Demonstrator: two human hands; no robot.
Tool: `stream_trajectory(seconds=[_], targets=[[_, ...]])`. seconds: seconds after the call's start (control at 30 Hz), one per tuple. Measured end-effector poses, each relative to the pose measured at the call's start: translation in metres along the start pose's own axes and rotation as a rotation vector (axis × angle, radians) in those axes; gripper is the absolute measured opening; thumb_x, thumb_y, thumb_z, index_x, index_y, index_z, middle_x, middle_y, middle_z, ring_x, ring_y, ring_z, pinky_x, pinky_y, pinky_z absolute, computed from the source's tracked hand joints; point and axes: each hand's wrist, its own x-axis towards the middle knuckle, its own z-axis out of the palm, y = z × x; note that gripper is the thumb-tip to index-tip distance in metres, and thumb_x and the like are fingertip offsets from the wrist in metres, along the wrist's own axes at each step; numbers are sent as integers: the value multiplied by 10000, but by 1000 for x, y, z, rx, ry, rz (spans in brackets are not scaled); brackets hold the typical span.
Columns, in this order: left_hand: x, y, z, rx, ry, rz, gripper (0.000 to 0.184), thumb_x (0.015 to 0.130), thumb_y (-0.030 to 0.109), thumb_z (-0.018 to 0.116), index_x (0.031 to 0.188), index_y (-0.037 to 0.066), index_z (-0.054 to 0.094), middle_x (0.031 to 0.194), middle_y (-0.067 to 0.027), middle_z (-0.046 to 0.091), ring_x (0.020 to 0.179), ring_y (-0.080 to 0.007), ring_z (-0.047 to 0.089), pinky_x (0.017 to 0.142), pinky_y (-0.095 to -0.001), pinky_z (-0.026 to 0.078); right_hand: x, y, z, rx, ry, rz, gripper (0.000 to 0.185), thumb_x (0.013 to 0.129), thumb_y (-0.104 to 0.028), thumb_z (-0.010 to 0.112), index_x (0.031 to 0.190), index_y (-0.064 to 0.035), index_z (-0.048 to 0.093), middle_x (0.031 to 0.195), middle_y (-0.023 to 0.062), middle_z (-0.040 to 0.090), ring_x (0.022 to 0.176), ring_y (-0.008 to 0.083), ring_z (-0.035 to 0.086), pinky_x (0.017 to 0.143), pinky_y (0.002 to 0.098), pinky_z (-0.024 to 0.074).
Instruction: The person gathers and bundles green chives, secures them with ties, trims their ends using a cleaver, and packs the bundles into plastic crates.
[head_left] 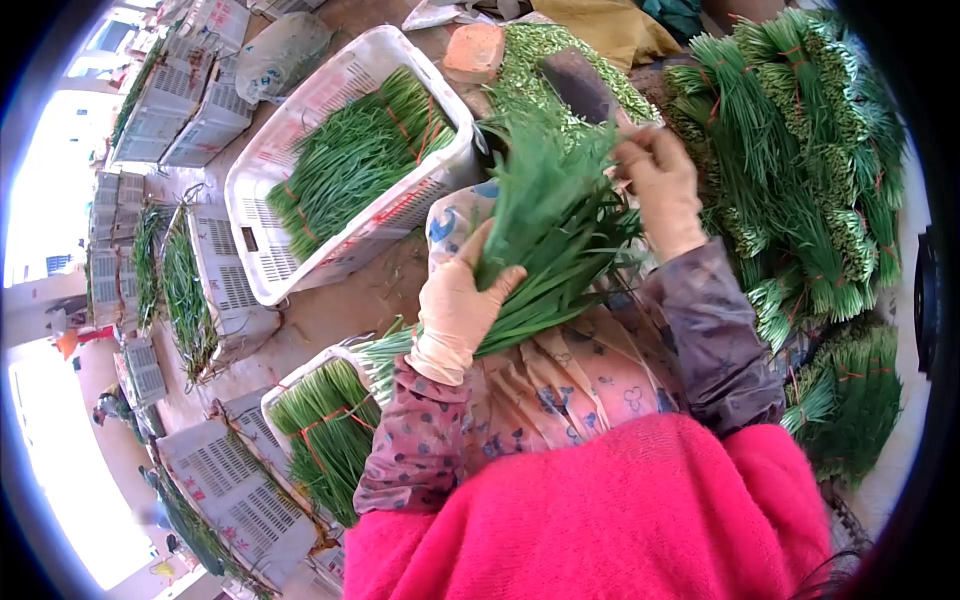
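My left hand (455,315), in a pale thin glove, is wrapped round a loose bunch of green garlic chives (545,220) over my lap, thumb on the near side. The leaf tips at the top of the bunch are smeared by motion. My right hand (662,190), gloved too, is at the bunch's right edge with its fingers bent together in a pinch. What lies between those fingers is too small to make out. Just beyond them a dark flat blade-like piece (580,85) rests among chopped pale-green stem ends (525,50).
At left stands a white crate (350,60) holding tied chive bundles (350,160). Another container with a bundle (325,420) is by my left forearm. Tied bundles (800,150) are piled at right. An orange block (473,52) sits beyond the crate. More crates (235,500) line the left.
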Motion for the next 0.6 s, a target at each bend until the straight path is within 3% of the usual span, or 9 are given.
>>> stream_trajectory(seconds=[0.07, 0.17, 0.23, 0.3, 0.33, 0.4, 0.47, 0.53, 0.6], targets=[[-5, 5, 14, 398, 59, 314, 779, 721, 414, 774, 1368, 102, 472, 989, -145, 663, 900, -348, 610, 790, -430, 485, 10, -4, -13, 65, 296, -134, 262, 876, -20, 663, 1133, -26, 613, 966, 42, 633, 819, 97, 579, 714, 216, 481], [-17, 28, 32, 569, -84, 366, 819, 701, 377, 773, 1413, 171, 425, 1014, -107, 594, 900, -323, 561, 779, -437, 437, -4, -23, -33, 187, 276, -277, 309, 858, -32, 693, 1154, -29, 608, 1000, 40, 636, 833, 104, 585, 711, 226, 494], [-28, 32, 46, 625, -129, 459, 820, 707, 417, 749, 1420, 189, 416, 1098, -95, 543, 920, -314, 528, 771, -439, 410, -35, -45, -19, 300, -46, -412, 417, 830, -90, 735, 1213, -38, 580, 1039, 64, 640, 861, 129, 600, 730, 250, 510], [-37, 37, 47, 484, -207, 463, 795, 681, 403, 769, 1383, 190, 465, 1170, -121, 526, 999, -328, 494, 816, -460, 390, -61, -61, -13, -342, -530, -501, 546, 778, -154, 775, 1262, -51, 545, 1080, 111, 645, 920, 229, 636, 799, 318, 528], [-40, 37, 44, 399, -234, 458, 815, 662, 404, 784, 1386, 215, 461, 1229, -137, 523, 1030, -338, 489, 845, -467, 384, -61, -50, -6, -434, -703, -751, 644, 731, -227, 791, 1289, -52, 520, 1167, 157, 612, 1067, 325, 602, 910, 386, 494], [-51, 39, 21, 361, -204, 509, 782, 637, 399, 797, 1340, 201, 517, 1344, -135, 484, 1163, -367, 445, 936, -505, 361, -72, -35, -1, -673, -830, -596, 843, 635, -376, 808, 1342, -67, 469, 1322, 156, 528, 1232, 346, 491, 1001, 448, 417], [-69, 41, -11, 474, -186, 556, 725, 605, 353, 807, 1262, 136, 595, 1405, -79, 469, 1285, -336, 387, 1027, -489, 331, -73, -19, -12, -891, -897, -516, 894, 608, -404, 811, 1352, -58, 455, 1304, 154, 540, 1222, 356, 491, 989, 447, 420], [-91, 26, -37, 347, -49, 496, 644, 607, 302, 812, 1206, 139, 640, 1337, -65, 540, 1244, -309, 445, 990, -429, 395, -78, -13, -22, -1029, -878, -461, 871, 593, -373, 823, 1323, -49, 474, 1278, 153, 551, 1214, 351, 494, 977, 436, 426], [-114, -3, -61, -39, -116, 274, 472, 673, 211, 809, 1119, 111, 691, 1048, -66, 693, 975, -257, 632, 827, -358, 507, -76, -9, -22, -1128, -916, -365, 826, 580, -316, 841, 1286, -60, 495, 1264, 143, 557, 1197, 347, 502, 960, 428, 437]])
